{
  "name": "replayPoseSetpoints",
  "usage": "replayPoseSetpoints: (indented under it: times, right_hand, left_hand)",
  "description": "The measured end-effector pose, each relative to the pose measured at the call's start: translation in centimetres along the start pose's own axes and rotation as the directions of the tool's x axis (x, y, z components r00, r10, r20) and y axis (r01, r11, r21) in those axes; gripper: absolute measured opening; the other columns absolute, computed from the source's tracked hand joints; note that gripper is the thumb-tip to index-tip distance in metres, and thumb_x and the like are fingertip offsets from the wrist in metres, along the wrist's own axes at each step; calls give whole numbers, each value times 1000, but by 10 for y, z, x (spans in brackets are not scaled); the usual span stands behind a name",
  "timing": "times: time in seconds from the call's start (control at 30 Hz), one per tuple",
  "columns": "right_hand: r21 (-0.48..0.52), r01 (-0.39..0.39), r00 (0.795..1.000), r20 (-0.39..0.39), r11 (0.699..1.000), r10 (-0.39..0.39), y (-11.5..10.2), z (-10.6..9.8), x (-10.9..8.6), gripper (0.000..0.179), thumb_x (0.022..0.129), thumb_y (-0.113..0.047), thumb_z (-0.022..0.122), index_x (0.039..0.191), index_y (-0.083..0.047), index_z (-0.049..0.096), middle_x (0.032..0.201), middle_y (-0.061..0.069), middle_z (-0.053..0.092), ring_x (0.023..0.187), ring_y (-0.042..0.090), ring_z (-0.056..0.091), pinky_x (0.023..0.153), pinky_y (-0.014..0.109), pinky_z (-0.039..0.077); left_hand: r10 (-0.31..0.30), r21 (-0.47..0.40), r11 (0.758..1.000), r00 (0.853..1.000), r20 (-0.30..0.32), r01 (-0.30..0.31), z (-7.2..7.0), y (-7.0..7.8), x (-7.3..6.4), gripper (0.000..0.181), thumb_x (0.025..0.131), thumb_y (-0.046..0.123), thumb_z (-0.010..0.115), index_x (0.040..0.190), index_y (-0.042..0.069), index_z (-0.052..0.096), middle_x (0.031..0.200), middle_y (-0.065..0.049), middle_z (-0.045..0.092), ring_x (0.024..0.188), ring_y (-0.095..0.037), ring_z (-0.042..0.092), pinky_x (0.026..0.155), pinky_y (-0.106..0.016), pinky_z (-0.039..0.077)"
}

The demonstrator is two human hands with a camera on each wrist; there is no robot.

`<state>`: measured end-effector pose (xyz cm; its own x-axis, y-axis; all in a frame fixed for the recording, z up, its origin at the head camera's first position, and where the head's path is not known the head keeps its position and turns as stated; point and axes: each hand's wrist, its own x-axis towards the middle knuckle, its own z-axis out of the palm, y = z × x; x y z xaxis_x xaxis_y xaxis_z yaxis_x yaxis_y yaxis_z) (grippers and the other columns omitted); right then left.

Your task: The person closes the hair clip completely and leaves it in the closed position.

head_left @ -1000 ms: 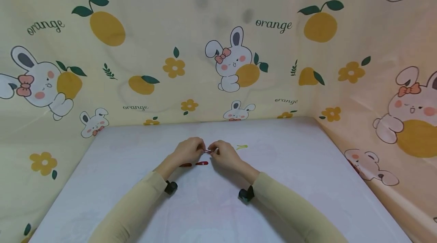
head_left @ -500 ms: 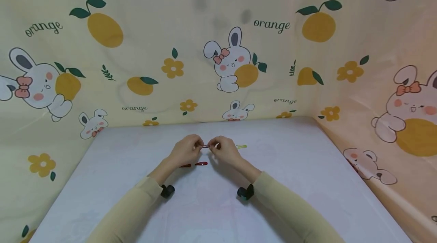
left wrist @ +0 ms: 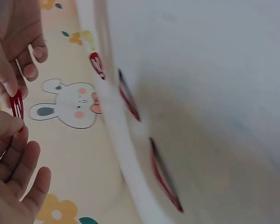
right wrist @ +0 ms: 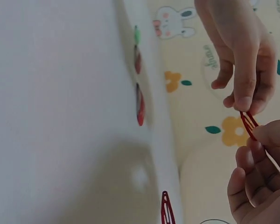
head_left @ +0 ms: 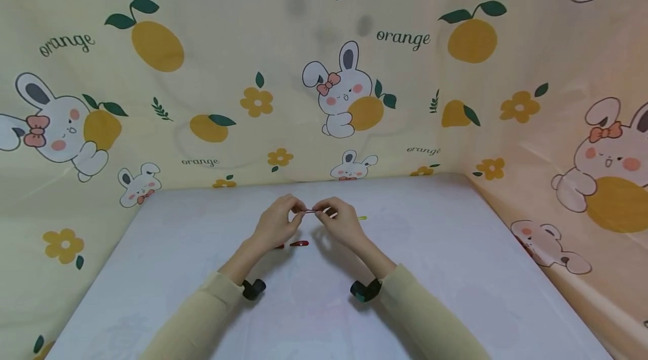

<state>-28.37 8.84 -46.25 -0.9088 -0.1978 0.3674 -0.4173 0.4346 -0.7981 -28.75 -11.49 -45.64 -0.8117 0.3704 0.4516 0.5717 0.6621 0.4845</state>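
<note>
Both hands pinch a small red snap hair clip (head_left: 310,211), raised above the table. My left hand (head_left: 275,222) holds one end between thumb and forefinger, its other fingers loosely bent. On the opposite end, thumb and forefinger of my right hand (head_left: 341,222) grip the clip. The clip's narrow openwork frame shows in the left wrist view (left wrist: 17,106) and spans the two hands in the right wrist view (right wrist: 248,125). Another red hair clip (head_left: 299,243) lies on the table below, with one more red clip (head_left: 279,247) partly covered by my left wrist.
A yellow hair clip (head_left: 361,217) lies beyond my right hand, partly hidden by it. The left wrist view shows a further red clip (left wrist: 97,65); a green clip (right wrist: 136,34) appears in the right wrist view. A patterned curtain (head_left: 283,39) stands behind the white table (head_left: 430,292).
Both hands have risen and moved away from me with the red hair clip between them. My right hand now covers more of the yellow clip. The clips on the table lie still.
</note>
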Motion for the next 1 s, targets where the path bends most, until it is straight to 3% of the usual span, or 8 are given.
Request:
replayPoseSetpoints:
  times: [0.33,0.57,1.0]
  right_hand:
    - [117,-4,997,-78,993,13,-3,-5,-4,11,99,-8,70,109,-10,75,107,6,71,91,22,68,77,32,58]
    - [232,7,991,-131,973,24,-5,-5,-6,10,100,-7,69,108,-7,75,108,9,69,94,27,68,73,46,62]
    - [323,1,987,-153,946,52,-6,-6,-9,11,100,-2,67,109,-4,73,107,11,68,89,21,66,77,58,59]
  left_hand:
    - [17,-81,996,991,-136,-28,-1,13,3,11,95,7,75,105,9,70,100,-4,68,97,-22,65,78,-38,54]
    - [41,-137,988,972,-232,-74,1,18,6,21,93,4,77,112,4,69,108,-10,70,104,-27,65,79,-43,55]
    - [79,-220,965,957,-278,-144,8,19,7,20,94,4,76,114,4,73,110,-9,71,104,-26,66,84,-53,57]
